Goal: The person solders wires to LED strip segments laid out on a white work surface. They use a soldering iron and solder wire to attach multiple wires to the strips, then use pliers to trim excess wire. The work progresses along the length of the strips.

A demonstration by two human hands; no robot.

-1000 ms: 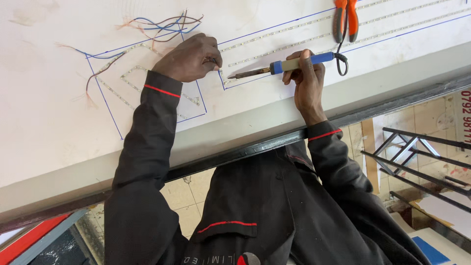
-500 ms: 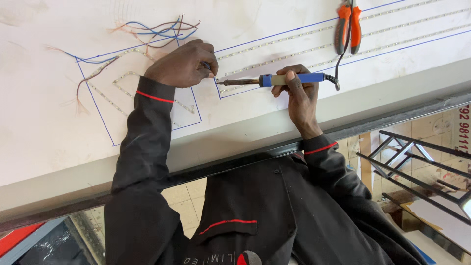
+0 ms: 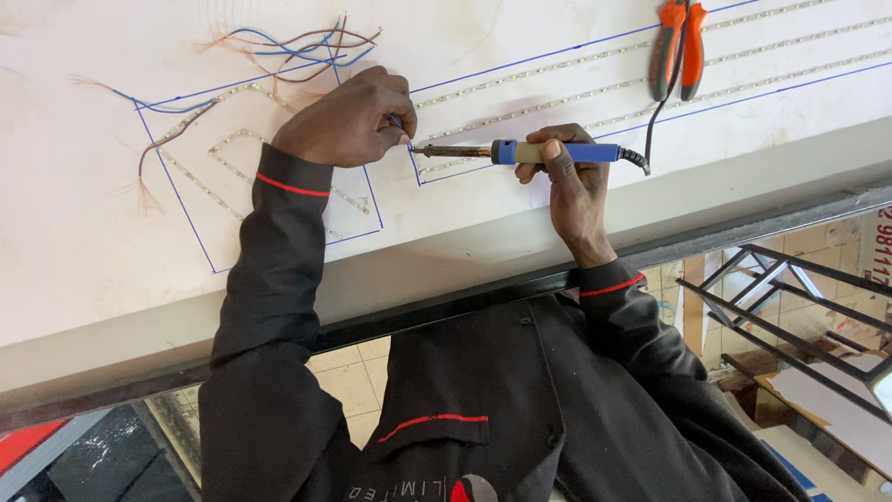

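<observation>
Between the two hands, on the white tabletop (image 3: 74, 232), the metal tip of a soldering iron (image 3: 530, 151) meets the spot pinched by the left hand (image 3: 348, 121). Left hand is clenched, fingertips closed on something small at the end of an LED strip (image 3: 520, 79); what exactly it holds is hidden under the fingers. Right hand (image 3: 571, 181) is wrapped round the iron's blue handle, thumb along the top, cord trailing off behind it.

Risks, as I judge them: the tip sits almost touching the left fingertips, so a small slip of either hand could burn skin. A long dwell could scorch the strip or the white surface beneath. The cord runs up toward the orange pliers (image 3: 676, 46) beyond the right hand; a snag there could jerk the iron sideways.

Room: loose blue and brown wires (image 3: 288, 42) lie just beyond the left hand, crowding that side. Near both wrists the tabletop's edge drops off to a dark frame, so little room to pull back. Open surface lies outward of the left hand and beyond the strips.
</observation>
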